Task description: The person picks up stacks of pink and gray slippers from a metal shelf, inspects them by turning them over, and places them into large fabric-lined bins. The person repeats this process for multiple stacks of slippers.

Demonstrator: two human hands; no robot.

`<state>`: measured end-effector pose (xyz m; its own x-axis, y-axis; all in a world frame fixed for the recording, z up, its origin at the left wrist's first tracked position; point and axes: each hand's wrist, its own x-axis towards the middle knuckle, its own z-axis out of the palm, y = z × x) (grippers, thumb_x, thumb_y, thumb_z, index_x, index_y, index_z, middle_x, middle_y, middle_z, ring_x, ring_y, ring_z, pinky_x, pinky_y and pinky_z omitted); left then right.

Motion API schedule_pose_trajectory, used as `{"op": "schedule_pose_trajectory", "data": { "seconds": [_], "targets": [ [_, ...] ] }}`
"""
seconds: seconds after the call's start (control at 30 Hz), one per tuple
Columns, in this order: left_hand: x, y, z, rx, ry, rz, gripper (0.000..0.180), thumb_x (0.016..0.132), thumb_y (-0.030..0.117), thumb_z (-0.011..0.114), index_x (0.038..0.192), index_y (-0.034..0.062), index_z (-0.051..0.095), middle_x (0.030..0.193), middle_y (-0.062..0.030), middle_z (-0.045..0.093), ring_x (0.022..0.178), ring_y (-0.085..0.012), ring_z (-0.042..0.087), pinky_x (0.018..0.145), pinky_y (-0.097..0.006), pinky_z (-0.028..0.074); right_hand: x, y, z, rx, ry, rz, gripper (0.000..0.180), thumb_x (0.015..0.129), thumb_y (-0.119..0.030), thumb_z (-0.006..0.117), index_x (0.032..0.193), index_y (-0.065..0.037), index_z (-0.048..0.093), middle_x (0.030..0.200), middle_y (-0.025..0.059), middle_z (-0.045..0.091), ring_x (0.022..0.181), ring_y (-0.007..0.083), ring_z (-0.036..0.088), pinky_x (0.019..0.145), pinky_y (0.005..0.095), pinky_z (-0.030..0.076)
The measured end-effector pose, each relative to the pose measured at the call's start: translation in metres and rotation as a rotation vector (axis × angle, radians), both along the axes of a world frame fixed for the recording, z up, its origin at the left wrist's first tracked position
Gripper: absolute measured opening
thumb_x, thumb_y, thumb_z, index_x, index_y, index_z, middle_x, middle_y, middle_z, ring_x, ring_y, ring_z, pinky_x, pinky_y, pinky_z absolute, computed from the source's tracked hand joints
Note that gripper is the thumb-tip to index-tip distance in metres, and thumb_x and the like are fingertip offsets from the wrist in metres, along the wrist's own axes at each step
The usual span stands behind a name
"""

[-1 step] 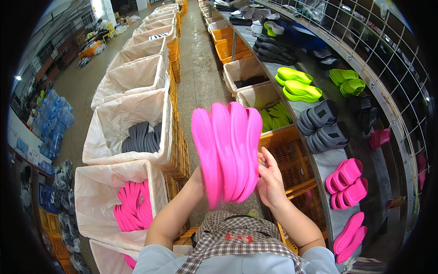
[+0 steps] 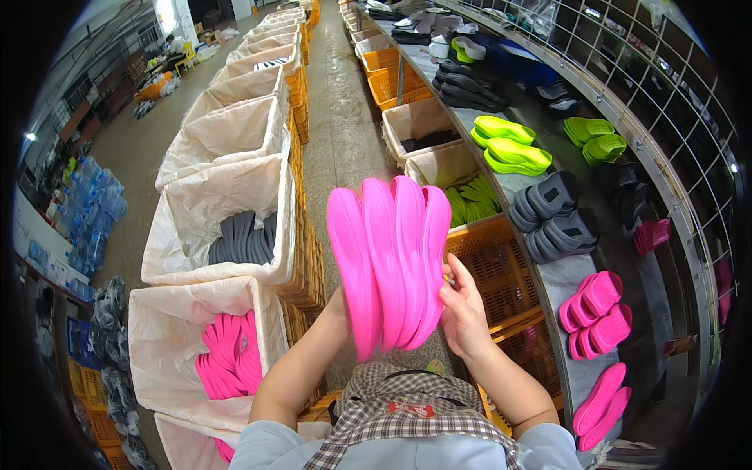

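A row of cloth-lined bins [image 2: 219,211] runs down the left; the nearest [image 2: 168,337] holds pink soles. On the right, a long surface [image 2: 564,274] carries grey, green and pink sandals. Held upright at chest height between them is a fanned stack of pink soles [image 2: 392,258]. The left hand [image 2: 345,301] grips its near edge from behind, and the right hand [image 2: 462,309] clasps the other side.

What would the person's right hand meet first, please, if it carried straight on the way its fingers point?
Probably nothing new: the right hand already presses the bright pink foam soles, directly ahead of its fingers.
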<state>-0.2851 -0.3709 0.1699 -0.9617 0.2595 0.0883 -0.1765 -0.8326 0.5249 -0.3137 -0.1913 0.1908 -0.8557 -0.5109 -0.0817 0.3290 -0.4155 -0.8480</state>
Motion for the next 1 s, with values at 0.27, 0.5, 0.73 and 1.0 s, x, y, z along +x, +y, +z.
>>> {"op": "schedule_pose_trajectory", "data": {
  "seconds": [0.27, 0.5, 0.73, 1.0],
  "targets": [
    [-0.003, 0.003, -0.007, 0.115, -0.032, -0.066, 0.055, 0.095, 0.036, 0.049, 0.135, -0.0017, 0.041, 0.131, -0.0204, 0.051, 0.115, -0.0304, 0.056, 0.099, -0.043, 0.046, 0.006, 0.006, 0.003, 0.178, 0.145, -0.030, 0.080, 0.080, -0.015, 0.072, 0.144, 0.001, 0.026, 0.126, 0.0103, 0.043, 0.119, 0.0189, 0.043, 0.105, 0.0356, 0.035],
    [-0.004, -0.006, -0.044, 0.032, -0.126, 0.016, 0.061, 0.088, 0.032, 0.064, 0.135, 0.0001, 0.042, 0.132, -0.0156, 0.052, 0.116, -0.0259, 0.056, 0.098, -0.042, 0.047, 0.013, 0.007, 0.005, 0.158, 0.178, -0.051, 0.081, 0.079, -0.015, 0.074, 0.142, 0.001, 0.026, 0.135, 0.0130, 0.041, 0.124, 0.0214, 0.040, 0.107, 0.0380, 0.032],
    [0.004, -0.008, -0.044, -0.056, -0.047, 0.063, 0.058, 0.087, 0.032, 0.066, 0.131, -0.0001, 0.046, 0.127, -0.0130, 0.055, 0.112, -0.0236, 0.058, 0.096, -0.041, 0.048, 0.011, 0.008, -0.002, 0.202, 0.203, -0.047, 0.081, 0.078, -0.013, 0.075, 0.140, 0.000, 0.024, 0.134, 0.0136, 0.041, 0.125, 0.0224, 0.040, 0.108, 0.0384, 0.031],
    [0.007, -0.017, -0.047, -0.206, 0.020, 0.126, 0.048, 0.085, 0.011, 0.068, 0.129, 0.0033, 0.049, 0.123, -0.0095, 0.057, 0.111, -0.0220, 0.057, 0.094, -0.038, 0.048, 0.002, 0.014, -0.015, 0.209, 0.155, 0.062, 0.088, 0.071, -0.006, 0.077, 0.140, -0.006, 0.024, 0.136, 0.0098, 0.039, 0.123, 0.0222, 0.041, 0.105, 0.0390, 0.034]
  ]
}}
